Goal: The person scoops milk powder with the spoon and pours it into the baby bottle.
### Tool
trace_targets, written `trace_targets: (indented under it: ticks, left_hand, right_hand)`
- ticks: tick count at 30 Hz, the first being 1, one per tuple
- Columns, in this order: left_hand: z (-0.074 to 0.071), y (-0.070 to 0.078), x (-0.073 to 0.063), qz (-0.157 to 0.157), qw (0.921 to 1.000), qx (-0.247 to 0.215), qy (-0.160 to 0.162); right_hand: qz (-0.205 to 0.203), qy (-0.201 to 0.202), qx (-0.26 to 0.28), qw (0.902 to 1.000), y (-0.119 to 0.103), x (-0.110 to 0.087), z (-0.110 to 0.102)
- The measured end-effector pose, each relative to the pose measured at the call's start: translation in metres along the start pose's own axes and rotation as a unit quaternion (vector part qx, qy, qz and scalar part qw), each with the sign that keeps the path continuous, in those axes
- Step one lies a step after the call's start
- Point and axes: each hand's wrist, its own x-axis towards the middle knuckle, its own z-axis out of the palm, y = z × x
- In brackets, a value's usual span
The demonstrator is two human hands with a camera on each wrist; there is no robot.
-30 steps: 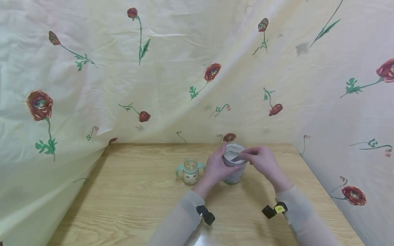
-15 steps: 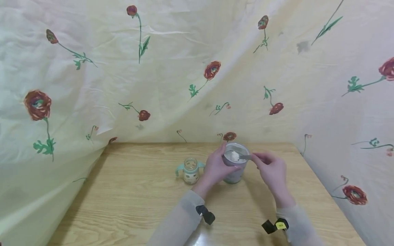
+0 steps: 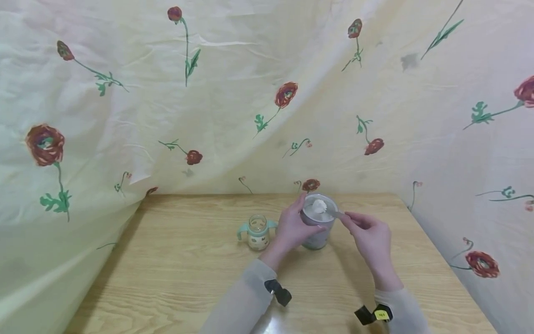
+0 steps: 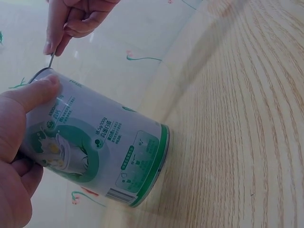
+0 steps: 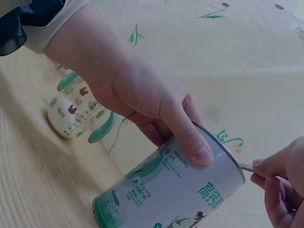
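My left hand point(image 3: 293, 226) grips a white and green milk powder can point(image 4: 109, 137) near its open top, thumb on the side. Upright on the table, the can has its mouth visible in the head view. A thin grey spoon point(image 3: 333, 213) lies across the rim, pinched by its handle between the thumb and fingers of my right hand point(image 3: 372, 236). White powder point(image 3: 319, 206) is heaped at the spoon's inner end, in the can's mouth. Both wrist views show only a short piece of the handle; the can wall hides the rest.
Left of the can stands a lidless clear baby bottle point(image 3: 258, 237) with mint-green handles, close beside my left hand. Its side carries small printed figures. The wooden table point(image 3: 187, 269) ends at a flower-patterned cloth point(image 3: 225, 111) at the back and sides.
My right hand has drawn back to the right and slightly nearer, bringing the heaped powder on the spoon up into sight. The left hand and can have stayed in place.
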Motion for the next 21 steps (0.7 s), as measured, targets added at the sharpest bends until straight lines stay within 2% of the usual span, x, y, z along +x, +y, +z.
trace_targets:
  ticks: [4,9,14,21]
  left_hand:
    - [0.0003,0.0006,-0.0005,-0.002,0.9999,-0.004,0.009]
    - [0.0027,-0.0010,0.0003,-0.003,0.9995,-0.030,0.012]
    - [0.0043,-0.0011,0.0001,-0.028,0.9981,-0.053,0.011]
    - [0.0066,-0.0023,0.0000,-0.041,0.9980,-0.046,0.017]
  right_hand:
    - [-0.004,0.001,0.012,0.9999,0.0011,0.0001,0.0003]
    - [-0.004,0.016,0.033,0.9993,0.0029,0.0017,0.0029]
    - [-0.024,0.035,0.031,0.9986,0.0051,0.0036,0.0030]
    - [-0.049,0.054,0.029,0.9969,0.0101,0.0088,0.0040]
